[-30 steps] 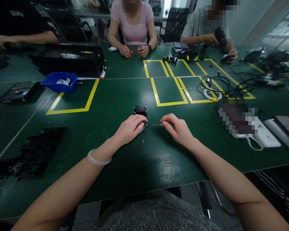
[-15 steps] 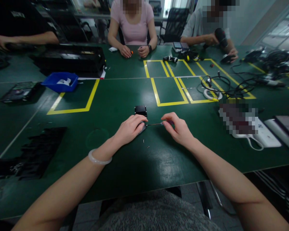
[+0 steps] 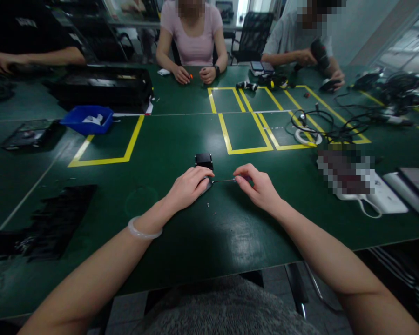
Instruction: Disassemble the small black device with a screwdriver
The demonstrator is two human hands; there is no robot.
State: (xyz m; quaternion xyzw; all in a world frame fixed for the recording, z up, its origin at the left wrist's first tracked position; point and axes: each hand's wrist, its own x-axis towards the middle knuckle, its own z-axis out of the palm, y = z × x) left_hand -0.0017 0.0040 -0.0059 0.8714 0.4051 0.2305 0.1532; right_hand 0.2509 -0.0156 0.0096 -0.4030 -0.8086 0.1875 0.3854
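My left hand (image 3: pixel 190 186) is closed over a small dark part (image 3: pixel 206 186) on the green table, its fingers hiding most of it. A screwdriver (image 3: pixel 225 180) is pinched between the thumb and fingers of my right hand (image 3: pixel 254 184). Its thin shaft lies nearly level and points left, with the tip at the dark part's right end. The handle is mostly covered by my fingers. Just beyond my left fingers sits a black box-shaped part (image 3: pixel 204 160). Nearer to me lie two tiny screws, one upright-looking screw (image 3: pixel 208 204) and another screw (image 3: pixel 215 213).
On the left are a blue tray (image 3: pixel 87 120), a dark device (image 3: pixel 30 134) and several flat black parts (image 3: pixel 59 218). Tangled cables (image 3: pixel 335 125) and a white power bank (image 3: pixel 387 193) lie to the right. Across the table (image 3: pixel 181 125), several people sit, one holding a black tool (image 3: pixel 320 53).
Almost nothing differs. Both hands, the screwdriver and the dark part stay in the same place; any turning of the screwdriver is too small to tell.
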